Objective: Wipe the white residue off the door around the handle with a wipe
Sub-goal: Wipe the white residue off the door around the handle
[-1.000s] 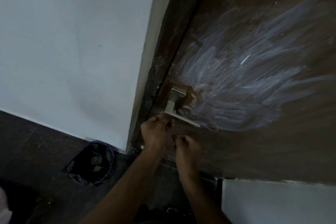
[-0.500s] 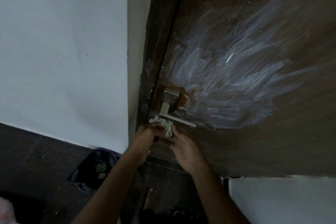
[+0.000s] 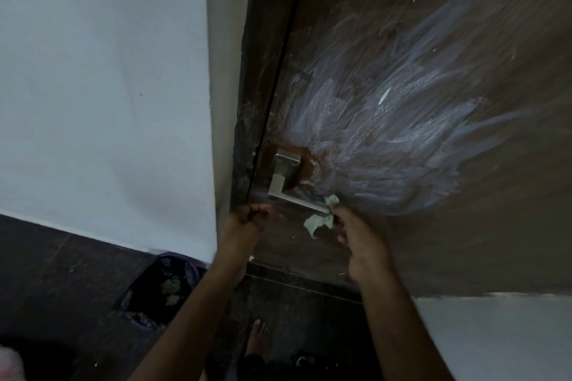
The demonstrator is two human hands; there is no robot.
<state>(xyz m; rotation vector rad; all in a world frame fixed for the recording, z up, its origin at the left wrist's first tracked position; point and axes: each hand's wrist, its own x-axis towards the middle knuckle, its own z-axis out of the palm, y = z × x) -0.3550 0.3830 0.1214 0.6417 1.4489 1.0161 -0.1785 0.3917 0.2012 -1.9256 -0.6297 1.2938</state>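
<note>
While the crumpled pale green wipe (image 3: 320, 219) is pinched in the right hand (image 3: 360, 241), it is held against the dark brown wooden door (image 3: 433, 250) at the free end of the silver metal lever handle (image 3: 291, 192). White chalky residue (image 3: 387, 139) is smeared above and right of the handle. The left hand (image 3: 247, 219) is curled just below the handle's left end; whether anything is gripped cannot be told. A dark bin (image 3: 161, 291) is seen lower left of the handle. No writing can be read.
</note>
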